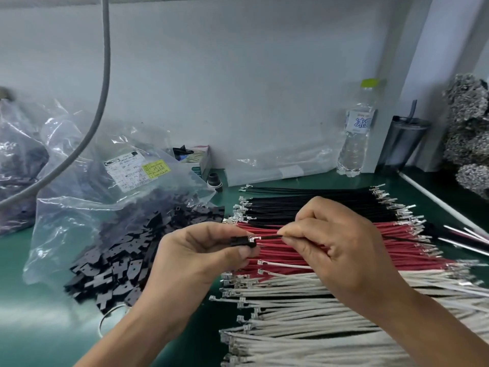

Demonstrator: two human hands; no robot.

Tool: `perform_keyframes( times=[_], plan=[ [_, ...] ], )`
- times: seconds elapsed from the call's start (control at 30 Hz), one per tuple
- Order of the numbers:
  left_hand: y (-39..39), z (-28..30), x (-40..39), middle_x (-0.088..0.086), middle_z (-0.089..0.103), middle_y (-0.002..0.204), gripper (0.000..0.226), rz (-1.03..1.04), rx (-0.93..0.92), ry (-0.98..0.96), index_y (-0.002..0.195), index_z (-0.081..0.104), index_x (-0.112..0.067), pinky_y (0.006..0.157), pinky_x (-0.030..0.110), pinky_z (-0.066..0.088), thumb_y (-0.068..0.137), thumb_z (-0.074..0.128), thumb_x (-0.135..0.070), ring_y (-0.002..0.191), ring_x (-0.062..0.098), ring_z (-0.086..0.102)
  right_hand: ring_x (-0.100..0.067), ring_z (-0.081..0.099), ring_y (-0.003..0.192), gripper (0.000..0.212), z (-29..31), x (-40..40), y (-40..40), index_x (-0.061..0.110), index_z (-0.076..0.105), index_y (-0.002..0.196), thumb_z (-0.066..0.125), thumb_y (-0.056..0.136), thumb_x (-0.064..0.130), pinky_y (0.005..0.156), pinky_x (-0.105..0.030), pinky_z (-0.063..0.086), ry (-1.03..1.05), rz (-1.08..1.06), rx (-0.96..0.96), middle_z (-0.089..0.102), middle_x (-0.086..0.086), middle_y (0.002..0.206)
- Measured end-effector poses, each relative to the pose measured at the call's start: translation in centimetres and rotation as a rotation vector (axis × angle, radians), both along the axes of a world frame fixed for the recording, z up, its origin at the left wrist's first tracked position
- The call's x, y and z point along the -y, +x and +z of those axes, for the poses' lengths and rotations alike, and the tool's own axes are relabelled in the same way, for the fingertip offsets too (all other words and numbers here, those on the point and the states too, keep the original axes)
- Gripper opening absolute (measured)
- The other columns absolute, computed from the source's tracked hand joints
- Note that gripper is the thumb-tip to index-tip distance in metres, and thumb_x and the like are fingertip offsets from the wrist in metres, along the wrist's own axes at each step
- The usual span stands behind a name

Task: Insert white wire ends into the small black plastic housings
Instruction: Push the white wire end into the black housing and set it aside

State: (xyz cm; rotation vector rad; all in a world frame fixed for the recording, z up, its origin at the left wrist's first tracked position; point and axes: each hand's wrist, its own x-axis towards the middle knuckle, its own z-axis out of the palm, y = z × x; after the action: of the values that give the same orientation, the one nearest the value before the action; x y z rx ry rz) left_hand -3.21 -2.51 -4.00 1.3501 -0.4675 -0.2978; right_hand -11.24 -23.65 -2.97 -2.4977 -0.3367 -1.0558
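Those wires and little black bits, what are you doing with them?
A person is fitting wires into small plastic pieces. The left hand pinches a small black housing, and the right hand pinches a dark wire, its metal tip right at the housing's opening. A white wire hangs from the same area. Rows of black wires, red wires and white wires lie on the green table, beside a bag of housings.

Two bare forearms come up from the bottom edge, with no sleeves, gloves, watch or rings to be seen on them. The left hand (201,250) and the right hand (341,250) have short, unpainted nails and plain knuckles.
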Motion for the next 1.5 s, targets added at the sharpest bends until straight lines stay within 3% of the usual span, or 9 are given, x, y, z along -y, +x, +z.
perform_keyframes(
  times=[0.23, 0.37, 0.43, 0.63, 0.83, 1.0, 1.23, 1.5],
  plan=[
    [-0.5, 0.4, -0.2, 0.014, 0.08, 0.087, 0.024, 0.022, 0.113, 0.107, 0.088, 0.084, -0.015, 0.069, 0.024, 0.061, 0.065, 0.085, -0.012, 0.081, 0.03, 0.077, -0.012, 0.062, 0.074, 0.01, 0.1, 0.4, -0.1, 0.026, 0.08, 0.091, 0.071, 0.089, 0.029, 0.062, -0.029, 0.05, 0.133, 0.091, -0.147, 0.06, 0.013, 0.082],
    [-0.5, 0.7, -0.3, 0.014, 0.08, 0.084, 0.028, 0.039, 0.118, 0.105, 0.088, 0.084, -0.016, 0.065, 0.025, 0.062, 0.06, 0.087, -0.019, 0.08, 0.031, 0.078, -0.01, 0.063, 0.079, 0.014, 0.0, -0.1, -0.2, 0.025, 0.08, 0.089, 0.067, 0.088, 0.03, 0.066, -0.014, 0.043, 0.196, 0.089, -0.177, 0.062, 0.015, 0.083],
    [-0.6, 0.8, -0.4, 0.015, 0.079, 0.084, 0.029, 0.032, 0.1, 0.093, 0.088, 0.083, -0.015, 0.065, 0.026, 0.062, 0.059, 0.087, -0.021, 0.079, 0.03, 0.078, -0.008, 0.062, 0.078, 0.014, -0.1, -0.4, -0.2, 0.024, 0.079, 0.09, 0.066, 0.089, 0.03, 0.065, -0.012, 0.041, 0.15, 0.06, -0.172, 0.06, 0.016, 0.083],
    [-0.8, 0.6, -0.3, 0.012, 0.08, 0.082, 0.023, 0.032, 0.16, 0.147, 0.088, 0.084, -0.019, 0.064, 0.026, 0.062, 0.065, 0.085, -0.016, 0.075, 0.029, 0.077, -0.005, 0.055, 0.075, 0.013, -0.3, -1.3, -0.1, 0.021, 0.076, 0.089, 0.066, 0.092, 0.027, 0.061, -0.025, 0.047, -0.017, 0.0, -0.07, 0.057, 0.014, 0.082],
    [-1.1, 0.5, 0.2, 0.012, 0.079, 0.081, 0.023, 0.074, 0.159, 0.13, 0.087, 0.083, -0.022, 0.059, 0.027, 0.06, 0.064, 0.084, -0.019, 0.071, 0.023, 0.076, -0.003, 0.057, 0.077, 0.016, -0.4, -0.9, 0.0, 0.021, 0.077, 0.091, 0.065, 0.093, 0.032, 0.066, -0.017, 0.043, 0.056, 0.007, -0.08, 0.06, 0.016, 0.085],
    [-1.0, 0.5, 0.2, 0.012, 0.078, 0.076, 0.022, 0.063, 0.155, 0.121, 0.084, 0.083, -0.018, 0.053, 0.017, 0.054, 0.064, 0.085, -0.012, 0.061, 0.015, 0.072, -0.006, 0.057, 0.076, 0.015, -0.7, -1.1, 0.1, 0.019, 0.075, 0.087, 0.065, 0.092, 0.029, 0.064, -0.026, 0.048, 0.053, 0.015, -0.081, 0.06, 0.013, 0.083],
    [-0.9, 0.5, 0.2, 0.014, 0.078, 0.074, 0.023, 0.073, 0.182, 0.098, 0.086, 0.082, -0.013, 0.057, 0.015, 0.055, 0.065, 0.083, -0.005, 0.062, 0.019, 0.075, -0.008, 0.058, 0.076, 0.015, -0.7, -1.4, 0.3, 0.016, 0.075, 0.086, 0.065, 0.092, 0.026, 0.065, -0.028, 0.05, 0.035, 0.02, -0.054, 0.06, 0.01, 0.083],
    [-1.1, 0.6, 0.5, 0.009, 0.079, 0.076, 0.022, 0.106, 0.211, 0.104, 0.085, 0.083, -0.02, 0.059, 0.016, 0.056, 0.066, 0.084, -0.009, 0.066, 0.022, 0.077, -0.01, 0.057, 0.077, 0.015, -0.5, -1.5, 0.6, 0.017, 0.075, 0.088, 0.065, 0.094, 0.027, 0.063, -0.03, 0.051, -0.078, -0.028, 0.021, 0.061, 0.009, 0.084]
  ],
)
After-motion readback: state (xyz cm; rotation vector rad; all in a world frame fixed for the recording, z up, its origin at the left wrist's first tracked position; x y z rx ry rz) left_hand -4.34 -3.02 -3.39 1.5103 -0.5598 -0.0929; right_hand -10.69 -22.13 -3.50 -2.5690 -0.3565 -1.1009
